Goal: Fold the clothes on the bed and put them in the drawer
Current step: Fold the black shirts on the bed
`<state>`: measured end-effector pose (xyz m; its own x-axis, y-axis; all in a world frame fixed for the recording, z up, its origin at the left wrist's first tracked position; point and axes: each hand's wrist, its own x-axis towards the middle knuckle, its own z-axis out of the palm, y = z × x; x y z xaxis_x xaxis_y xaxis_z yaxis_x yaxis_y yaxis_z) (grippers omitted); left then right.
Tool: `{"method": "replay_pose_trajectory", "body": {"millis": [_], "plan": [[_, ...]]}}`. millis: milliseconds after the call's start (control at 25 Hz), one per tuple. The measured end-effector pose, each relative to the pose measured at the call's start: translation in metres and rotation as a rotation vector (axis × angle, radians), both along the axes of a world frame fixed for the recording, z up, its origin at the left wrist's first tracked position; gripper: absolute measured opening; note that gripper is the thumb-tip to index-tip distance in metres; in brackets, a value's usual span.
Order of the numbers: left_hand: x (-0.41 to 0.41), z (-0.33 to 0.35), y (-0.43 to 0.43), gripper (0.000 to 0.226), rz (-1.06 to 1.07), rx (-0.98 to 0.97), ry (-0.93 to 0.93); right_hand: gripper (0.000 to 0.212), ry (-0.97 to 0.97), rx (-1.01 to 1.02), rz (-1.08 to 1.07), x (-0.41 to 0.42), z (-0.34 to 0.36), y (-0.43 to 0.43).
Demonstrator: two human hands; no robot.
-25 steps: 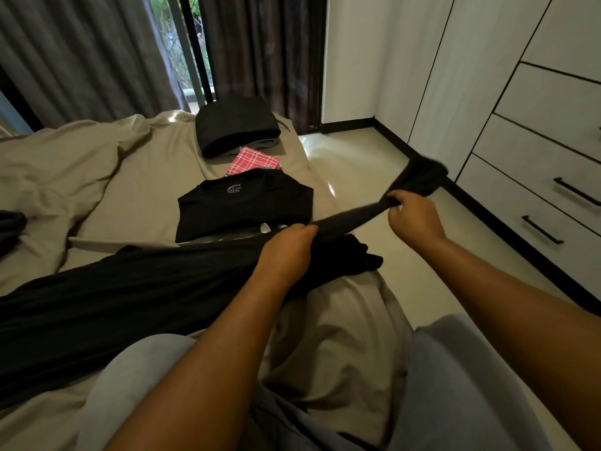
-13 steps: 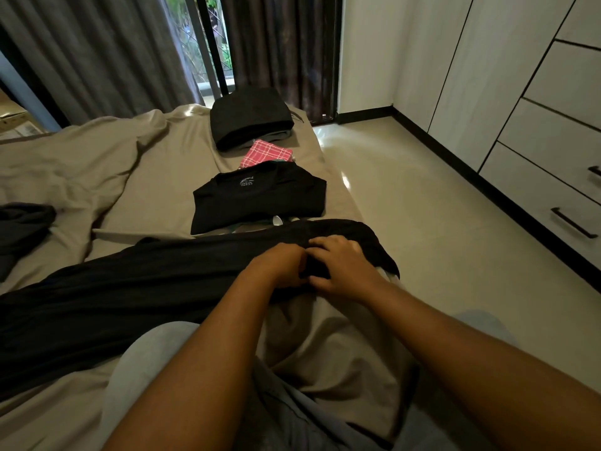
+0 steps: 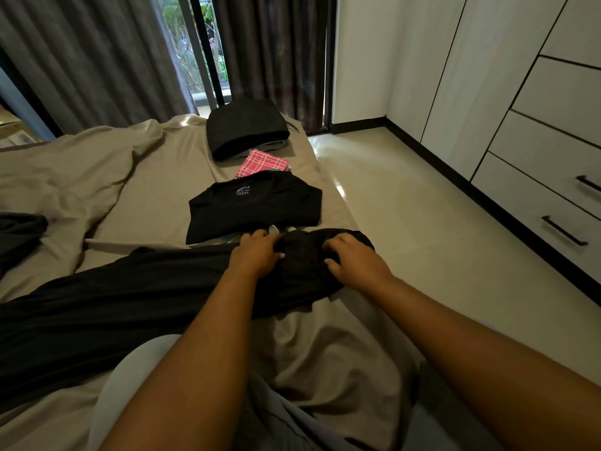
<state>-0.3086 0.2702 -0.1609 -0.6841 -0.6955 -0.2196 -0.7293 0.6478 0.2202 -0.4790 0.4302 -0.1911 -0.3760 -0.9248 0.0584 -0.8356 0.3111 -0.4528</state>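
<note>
Hands both down on the bunched end of long black trousers [image 3: 130, 297] near the right edge of the bed [image 3: 156, 177]: left hand [image 3: 257, 253] pressing flat, right hand [image 3: 353, 260] curled loosely into thin, limp, creasing cloth. Best smoothed flat toward the far end before folding across. Folded black T-shirt [image 3: 253, 206], pink checked piece [image 3: 263, 164] and thick dark bundle [image 3: 245, 131] beyond; white drawers [image 3: 553, 203] shut.

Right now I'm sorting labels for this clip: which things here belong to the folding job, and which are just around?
Part of the job:
long black garment under both hands
left hand, right hand
folded black T-shirt
pink checked cloth
folded dark pile
dark bundle at the bed's left
drawers

Just around:
curtains
window
floor
</note>
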Motion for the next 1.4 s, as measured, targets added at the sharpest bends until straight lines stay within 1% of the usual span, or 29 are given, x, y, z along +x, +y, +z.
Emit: {"method": "replay_pose_trajectory", "body": {"millis": [40, 120, 200, 240, 320, 360, 440, 520, 600, 680, 760, 800, 880, 960, 1040, 1160, 1200, 1240, 1280, 1320, 1360, 1400], "plan": [[-0.001, -0.005, -0.001, 0.050, 0.015, -0.037, -0.019, 0.045, 0.000, 0.039, -0.029, -0.006, 0.001, -0.007], [-0.003, -0.013, -0.004, 0.042, 0.074, -0.139, 0.022, 0.061, -0.038, 0.104, -0.052, -0.019, 0.001, -0.022], [-0.004, -0.017, -0.008, 0.029, 0.128, -0.179, 0.098, 0.069, -0.053, 0.163, -0.054, -0.031, -0.001, -0.035], [-0.004, -0.018, -0.010, 0.024, 0.149, -0.157, 0.128, 0.065, -0.047, 0.193, -0.049, -0.036, -0.003, -0.041], [-0.005, -0.015, -0.010, 0.016, 0.191, -0.106, 0.201, 0.045, 0.001, 0.221, -0.031, -0.042, -0.005, -0.050], [-0.006, -0.014, -0.009, 0.014, 0.217, -0.119, 0.241, 0.034, 0.034, 0.188, -0.035, -0.043, -0.006, -0.054], [-0.008, -0.013, -0.006, 0.013, 0.261, -0.173, 0.327, 0.021, 0.072, 0.031, -0.126, -0.044, -0.007, -0.055], [-0.009, -0.014, -0.003, 0.012, 0.276, -0.187, 0.374, 0.020, 0.067, -0.047, -0.249, -0.038, -0.007, -0.050], [-0.010, -0.017, -0.002, 0.030, 0.243, -0.181, 0.341, 0.033, 0.120, -0.073, -0.283, -0.019, -0.008, -0.046], [-0.015, -0.017, 0.003, 0.040, 0.131, -0.165, 0.311, 0.051, 0.161, -0.063, -0.141, 0.012, -0.009, -0.044], [-0.021, -0.019, 0.016, 0.043, -0.020, -0.140, 0.266, 0.064, 0.143, 0.071, 0.037, 0.035, -0.016, -0.038], [-0.024, -0.023, 0.022, 0.048, -0.083, -0.128, 0.211, 0.068, 0.134, 0.133, 0.066, 0.040, -0.022, -0.033], [-0.029, -0.030, 0.034, 0.056, -0.149, -0.088, 0.088, 0.075, 0.139, 0.177, -0.007, 0.033, -0.033, -0.022], [-0.034, -0.037, 0.039, 0.054, -0.160, -0.028, 0.047, 0.082, 0.111, 0.200, -0.099, 0.017, -0.039, -0.010], [-0.037, -0.041, 0.042, 0.056, -0.129, 0.029, 0.028, 0.087, -0.018, 0.230, -0.175, 0.003, -0.042, -0.002], [-0.037, -0.045, 0.048, 0.069, -0.106, 0.014, -0.080, 0.090, -0.396, 0.220, -0.328, -0.023, -0.046, 0.016], [-0.037, -0.045, 0.051, 0.073, -0.114, -0.004, -0.107, 0.089, -0.479, 0.257, -0.349, -0.031, -0.045, 0.020], [-0.037, -0.043, 0.053, 0.078, -0.126, -0.005, -0.128, 0.088, -0.507, 0.321, -0.368, -0.038, -0.043, 0.022], [-0.037, -0.040, 0.055, 0.083, -0.141, 0.019, -0.149, 0.087, -0.454, 0.389, -0.393, -0.041, -0.039, 0.020], [-0.036, -0.035, 0.058, 0.088, -0.157, 0.062, -0.165, 0.084, -0.326, 0.425, -0.431, -0.039, -0.033, 0.016], [-0.031, -0.029, 0.057, 0.092, -0.156, 0.112, -0.180, 0.078, -0.169, 0.408, -0.461, -0.031, -0.023, 0.007], [-0.025, -0.020, 0.053, 0.096, -0.143, 0.157, -0.204, 0.072, -0.042, 0.347, -0.457, -0.019, -0.010, -0.003]]}}
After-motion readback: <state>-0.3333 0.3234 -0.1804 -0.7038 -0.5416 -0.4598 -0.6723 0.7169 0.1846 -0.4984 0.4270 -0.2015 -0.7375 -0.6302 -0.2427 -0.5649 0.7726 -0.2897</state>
